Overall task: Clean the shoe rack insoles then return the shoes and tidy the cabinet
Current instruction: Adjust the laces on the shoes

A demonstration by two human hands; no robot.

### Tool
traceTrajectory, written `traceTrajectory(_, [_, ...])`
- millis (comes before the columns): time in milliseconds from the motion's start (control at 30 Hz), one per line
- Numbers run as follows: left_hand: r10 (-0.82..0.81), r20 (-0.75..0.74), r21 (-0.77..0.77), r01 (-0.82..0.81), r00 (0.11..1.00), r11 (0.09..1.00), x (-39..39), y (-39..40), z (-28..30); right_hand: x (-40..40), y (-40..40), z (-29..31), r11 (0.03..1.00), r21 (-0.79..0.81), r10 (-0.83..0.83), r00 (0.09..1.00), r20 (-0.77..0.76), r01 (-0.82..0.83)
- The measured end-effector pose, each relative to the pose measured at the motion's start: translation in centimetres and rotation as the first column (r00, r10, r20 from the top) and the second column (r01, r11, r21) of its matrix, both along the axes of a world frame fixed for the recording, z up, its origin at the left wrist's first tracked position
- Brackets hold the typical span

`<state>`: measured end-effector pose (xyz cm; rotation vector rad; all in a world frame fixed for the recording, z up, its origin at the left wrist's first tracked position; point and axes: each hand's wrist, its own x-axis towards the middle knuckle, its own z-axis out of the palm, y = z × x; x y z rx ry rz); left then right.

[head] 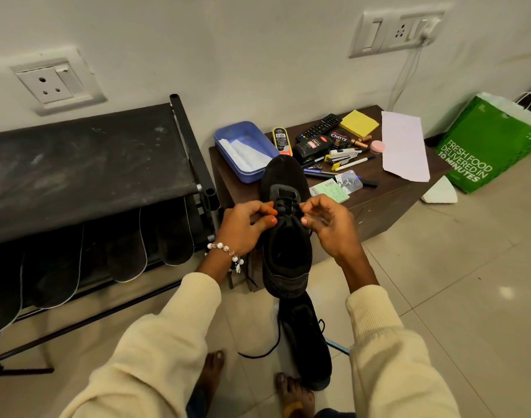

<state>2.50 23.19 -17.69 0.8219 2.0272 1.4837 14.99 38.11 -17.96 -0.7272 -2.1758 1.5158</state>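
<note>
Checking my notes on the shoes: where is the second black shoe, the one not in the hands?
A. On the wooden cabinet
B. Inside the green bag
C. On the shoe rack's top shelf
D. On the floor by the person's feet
D: the second black shoe lies on the floor tiles near the feet, below the held shoe.

Green bag (pixel 487 143) on floor — remote (pixel 318 127), sticky notes (pixel 359 123) nearby.

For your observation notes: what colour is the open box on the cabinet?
Light blue box, head view.
</note>
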Motion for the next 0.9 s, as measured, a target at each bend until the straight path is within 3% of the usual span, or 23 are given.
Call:
traceTrajectory(167, [0.004,-0.064,0.039,-0.001,0.998,0.999,0.1,-0.3,0.0,0.0,0.1,-0.3,0.997,0.065,0.042,0.999,0.005,-0.043])
traceTrajectory(367, [0.051,-0.32,-0.07,-0.078,0.946,0.995,0.4,0.7,-0.7,-0.7,-0.6,-0.5,0.972,0.23,0.03,0.994,0.102,-0.053])
traceTrajectory(567, [0.096,-0.35,-0.112,-0.144,0.932,0.983,0.3,1.2,-0.9,-0.8,-0.7,-0.9,0.978,0.2,0.044,0.997,0.062,-0.056])
traceTrajectory(767, [0.211,-0.259,-0.096,-0.242,0.943,0.965,0.3,1.5,-0.7,-0.8,-0.9,-1.6,0.997,0.07,-0.013,1.0,-0.009,0.014])
traceTrajectory(900, [0.163,-0.326,-0.128,-0.214,0.931,0.969,0.8,1.3,-0.6,-0.9,-1.1,-1.5,0.984,0.175,-0.044,0.999,-0.015,0.046])
